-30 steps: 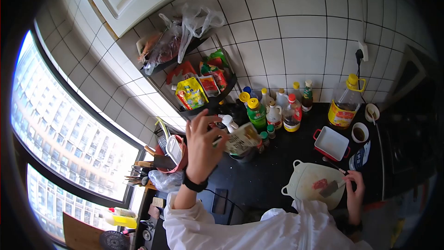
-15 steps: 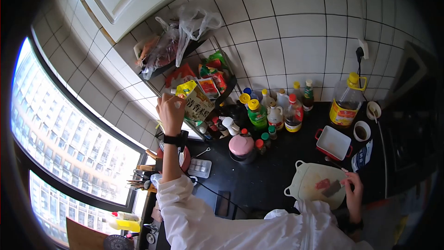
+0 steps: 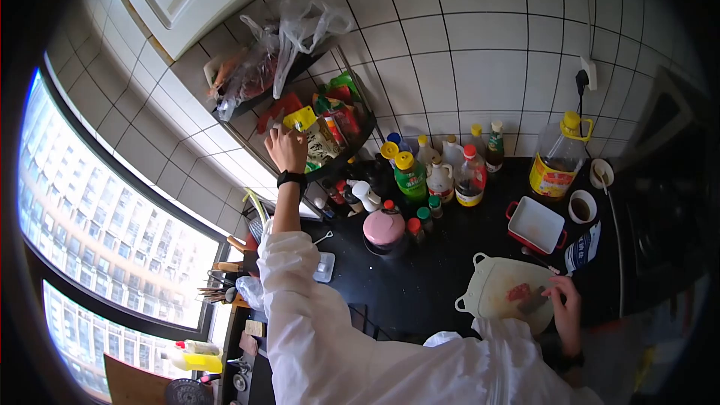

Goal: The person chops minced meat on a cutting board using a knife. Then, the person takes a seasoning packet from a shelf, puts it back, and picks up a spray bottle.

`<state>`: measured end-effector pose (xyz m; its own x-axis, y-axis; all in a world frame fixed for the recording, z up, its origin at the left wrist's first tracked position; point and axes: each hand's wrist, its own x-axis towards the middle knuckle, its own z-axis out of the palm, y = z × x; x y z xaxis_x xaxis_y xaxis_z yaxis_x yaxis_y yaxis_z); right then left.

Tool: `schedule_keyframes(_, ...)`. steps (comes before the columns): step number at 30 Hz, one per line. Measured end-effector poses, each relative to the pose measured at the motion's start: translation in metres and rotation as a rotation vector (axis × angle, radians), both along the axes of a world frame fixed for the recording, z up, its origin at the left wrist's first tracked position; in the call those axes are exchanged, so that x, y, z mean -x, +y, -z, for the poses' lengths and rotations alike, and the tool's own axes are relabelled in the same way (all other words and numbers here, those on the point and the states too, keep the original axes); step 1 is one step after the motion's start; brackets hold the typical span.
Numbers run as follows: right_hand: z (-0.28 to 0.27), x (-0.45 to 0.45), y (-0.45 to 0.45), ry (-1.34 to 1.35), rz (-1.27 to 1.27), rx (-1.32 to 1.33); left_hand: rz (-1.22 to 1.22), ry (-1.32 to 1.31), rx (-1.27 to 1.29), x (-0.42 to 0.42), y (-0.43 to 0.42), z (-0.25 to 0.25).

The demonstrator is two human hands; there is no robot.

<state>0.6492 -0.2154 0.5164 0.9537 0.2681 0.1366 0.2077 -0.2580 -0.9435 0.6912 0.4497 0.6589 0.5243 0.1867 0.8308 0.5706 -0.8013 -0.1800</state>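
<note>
At the corner shelf, my left hand (image 3: 287, 148) pinches the edge of a pale packet (image 3: 322, 145) with dark Chinese lettering. The packet leans among other bags on the lower tier. My right hand (image 3: 565, 307) is at the right side of a pale cutting board (image 3: 484, 285), with curled fingers at the end of a dark-bladed knife (image 3: 534, 301); the handle is mostly hidden by the fingers. Beside the blade, a small piece of red meat (image 3: 517, 292) lies on the board.
Several sauce bottles (image 3: 470, 176) stand along the tiled wall, with a large oil jug (image 3: 556, 157) farther right. A red-and-white baking dish (image 3: 535, 225) and a small bowl of dark liquid (image 3: 582, 206) are behind the board. A pink-lidded pot (image 3: 383, 228) sits mid-counter.
My left hand has moved the packet onto the shelf among the other bags. The view has shifted slightly. My right hand stays by the knife on the board.
</note>
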Motion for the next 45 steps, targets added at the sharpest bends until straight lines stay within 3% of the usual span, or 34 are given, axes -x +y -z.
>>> schedule_keyframes(10,0.011,0.0,-0.009,0.058,-0.023,0.067,-0.026,0.037,0.282,0.002,0.015,0.024)
schedule_keyframes(14,0.014,-0.002,-0.009,0.063,-0.065,0.069,0.055,-0.092,0.296,0.017,-0.002,0.021)
schedule_keyframes(18,0.014,-0.004,-0.008,0.063,-0.079,0.066,0.143,-0.196,0.531,0.048,-0.039,0.028)
schedule_keyframes(20,0.018,-0.003,-0.009,0.086,-0.08,0.066,0.1,-0.215,0.615,0.071,-0.065,0.042)
schedule_keyframes(21,0.023,-0.003,-0.012,0.1,-0.08,0.073,0.274,-0.373,0.644,0.085,-0.089,0.052)
schedule_keyframes(22,0.031,-0.002,-0.015,0.112,-0.077,0.079,0.264,-0.425,0.62,0.099,-0.1,0.072)
schedule_keyframes(25,0.072,0.001,-0.038,0.165,-0.04,0.064,0.165,-0.389,0.91,0.14,-0.166,0.12)
schedule_keyframes(30,0.116,0.014,-0.07,0.226,-0.027,0.067,0.157,-0.313,0.971,0.175,-0.216,0.198)
schedule_keyframes(33,0.102,0.017,-0.064,0.205,-0.052,0.058,0.12,-0.336,0.995,0.19,-0.199,0.214)
schedule_keyframes(39,0.102,0.009,-0.059,0.193,-0.031,0.102,0.134,-0.333,1.099,0.171,-0.159,0.194)
schedule_keyframes(43,0.1,0.009,-0.056,0.184,-0.047,0.172,0.374,-0.351,1.346,0.135,-0.111,0.217)
schedule_keyframes(45,0.104,0.007,-0.053,0.191,-0.063,0.166,0.441,-0.283,1.343,0.11,-0.087,0.234)
